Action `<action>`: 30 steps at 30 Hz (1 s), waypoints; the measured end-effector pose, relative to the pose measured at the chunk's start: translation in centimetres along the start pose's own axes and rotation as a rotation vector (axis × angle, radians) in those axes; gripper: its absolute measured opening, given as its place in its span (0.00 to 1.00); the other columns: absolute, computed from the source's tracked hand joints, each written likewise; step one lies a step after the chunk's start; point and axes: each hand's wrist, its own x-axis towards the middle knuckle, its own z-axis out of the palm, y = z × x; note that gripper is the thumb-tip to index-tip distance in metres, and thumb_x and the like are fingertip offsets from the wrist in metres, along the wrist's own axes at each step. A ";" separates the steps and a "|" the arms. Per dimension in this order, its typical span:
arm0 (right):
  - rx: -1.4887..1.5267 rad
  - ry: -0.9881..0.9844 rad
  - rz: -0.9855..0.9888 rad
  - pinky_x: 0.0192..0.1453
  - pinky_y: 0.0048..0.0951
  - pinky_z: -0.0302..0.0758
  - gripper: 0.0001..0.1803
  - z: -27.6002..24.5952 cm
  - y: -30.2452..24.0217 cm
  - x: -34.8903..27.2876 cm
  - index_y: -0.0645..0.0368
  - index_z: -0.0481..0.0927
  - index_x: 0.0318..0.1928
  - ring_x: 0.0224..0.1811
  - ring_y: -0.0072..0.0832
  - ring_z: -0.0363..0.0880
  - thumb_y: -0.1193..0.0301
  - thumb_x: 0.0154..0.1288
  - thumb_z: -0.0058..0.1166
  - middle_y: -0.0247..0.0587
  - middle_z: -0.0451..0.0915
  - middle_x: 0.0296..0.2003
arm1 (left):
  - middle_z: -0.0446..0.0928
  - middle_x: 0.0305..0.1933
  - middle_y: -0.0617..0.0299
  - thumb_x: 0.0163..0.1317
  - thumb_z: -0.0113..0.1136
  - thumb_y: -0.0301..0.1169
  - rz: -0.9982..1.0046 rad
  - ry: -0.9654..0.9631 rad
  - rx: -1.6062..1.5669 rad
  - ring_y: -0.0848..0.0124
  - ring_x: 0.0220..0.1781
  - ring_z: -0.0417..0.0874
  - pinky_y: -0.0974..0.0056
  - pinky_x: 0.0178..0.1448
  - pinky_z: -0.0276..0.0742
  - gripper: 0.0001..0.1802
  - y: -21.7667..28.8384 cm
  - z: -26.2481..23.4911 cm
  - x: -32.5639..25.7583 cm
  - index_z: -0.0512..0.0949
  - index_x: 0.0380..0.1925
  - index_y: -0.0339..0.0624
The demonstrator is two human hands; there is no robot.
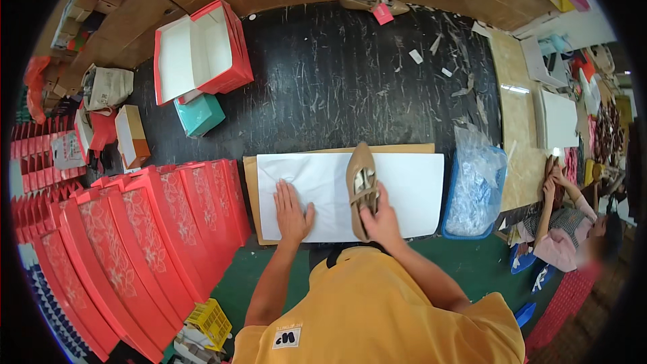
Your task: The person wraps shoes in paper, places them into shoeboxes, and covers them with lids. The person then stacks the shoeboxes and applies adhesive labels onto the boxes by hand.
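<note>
My right hand (383,220) grips a tan flat shoe (362,178) near its heel, with the pointed toe facing away from me. Something silvery shows inside the shoe, and a strap crosses it. Under the shoe lies a sheet of white paper (411,195), spread over a piece of brown cardboard (251,195). Flat on the left part of that paper rests my left hand (292,214), fingers stretched out and holding nothing.
Red shoe boxes (135,243) stand stacked at my left. An opened red box (205,54) sits far left beside a teal box (200,116). Right of the paper is a blue basket (502,195) of clear plastic bags. Another pair of tan shoes (371,4) lies at the back. A person (563,222) works at far right.
</note>
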 end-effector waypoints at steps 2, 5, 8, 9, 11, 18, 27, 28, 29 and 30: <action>-0.209 -0.001 0.035 0.48 0.52 0.82 0.44 1.2 1.4 -1.6 0.62 0.47 0.77 0.41 0.62 0.84 0.64 0.70 0.56 0.65 0.84 0.41 | 0.48 0.81 0.30 0.61 0.59 0.34 0.042 0.058 -0.025 0.37 0.83 0.47 0.38 0.83 0.46 0.47 2.3 -0.8 0.0 0.51 0.75 0.22; -0.397 0.091 -0.301 0.44 0.53 0.82 0.37 0.8 3.0 -3.3 0.61 0.56 0.75 0.38 0.60 0.85 0.67 0.70 0.54 0.62 0.85 0.39 | 0.47 0.80 0.29 0.58 0.57 0.28 0.089 0.034 -0.289 0.36 0.83 0.46 0.41 0.83 0.45 0.46 9.4 -3.8 0.1 0.51 0.75 0.22; -0.287 -0.061 -0.265 0.41 0.49 0.82 0.28 -6.0 2.7 -0.6 0.61 0.69 0.69 0.33 0.55 0.85 0.69 0.70 0.55 0.56 0.86 0.39 | 0.56 0.78 0.31 0.63 0.57 0.25 0.081 -0.372 -0.822 0.46 0.82 0.58 0.54 0.81 0.57 0.40 17.7 -7.5 0.7 0.58 0.75 0.30; -0.242 0.026 -0.205 0.40 0.46 0.82 0.24 -8.9 2.7 2.0 0.61 0.73 0.64 0.32 0.52 0.85 0.70 0.69 0.56 0.54 0.86 0.39 | 0.59 0.77 0.32 0.65 0.59 0.25 0.257 -0.518 -0.953 0.48 0.79 0.64 0.54 0.79 0.60 0.37 18.9 -8.6 2.5 0.62 0.74 0.32; -0.160 0.221 -0.207 0.39 0.41 0.82 0.19 -14.5 2.3 8.7 0.61 0.79 0.57 0.31 0.48 0.86 0.70 0.68 0.58 0.52 0.86 0.39 | 0.68 0.72 0.36 0.67 0.62 0.26 0.123 -0.611 -1.261 0.55 0.72 0.75 0.56 0.73 0.70 0.30 18.2 -8.4 4.5 0.70 0.69 0.34; -0.462 0.396 -0.479 0.63 0.43 0.76 0.22 -18.9 -4.6 39.0 0.60 0.80 0.58 0.60 0.51 0.78 0.63 0.66 0.60 0.52 0.79 0.55 | 0.86 0.33 0.53 0.44 0.84 0.46 -0.566 -0.444 -0.416 0.63 0.37 0.88 0.57 0.44 0.85 0.37 9.2 1.0 2.1 0.81 0.50 0.34; -1.219 0.211 -0.456 0.66 0.56 0.73 0.27 -17.8 -11.4 58.1 0.51 0.84 0.56 0.72 0.52 0.65 0.57 0.57 0.64 0.51 0.73 0.63 | 0.85 0.38 0.46 0.46 0.79 0.44 -0.760 -0.561 -0.362 0.53 0.39 0.87 0.55 0.45 0.82 0.32 15.5 -0.3 6.2 0.77 0.43 0.32; -1.221 0.202 -0.451 0.66 0.56 0.73 0.27 -17.4 -10.6 56.4 0.51 0.84 0.56 0.72 0.52 0.65 0.57 0.57 0.64 0.51 0.73 0.63 | 0.85 0.38 0.45 0.47 0.77 0.44 -0.763 -0.511 -0.404 0.52 0.39 0.87 0.54 0.45 0.82 0.32 15.6 -0.4 5.5 0.75 0.43 0.32; -1.057 0.054 -0.427 0.66 0.52 0.74 0.27 -17.3 -9.5 54.6 0.53 0.84 0.54 0.68 0.52 0.70 0.56 0.55 0.65 0.51 0.76 0.59 | 0.85 0.38 0.45 0.47 0.77 0.44 -0.760 -0.518 -0.407 0.52 0.39 0.87 0.54 0.45 0.82 0.32 15.7 -0.5 5.2 0.75 0.43 0.32; -0.889 -0.084 -0.400 0.66 0.47 0.75 0.27 -17.4 -8.4 52.2 0.55 0.85 0.52 0.64 0.52 0.74 0.55 0.54 0.66 0.51 0.79 0.56 | 0.84 0.37 0.45 0.47 0.76 0.43 -0.778 -0.432 -0.452 0.53 0.39 0.86 0.54 0.46 0.82 0.32 15.7 -0.6 4.9 0.74 0.44 0.32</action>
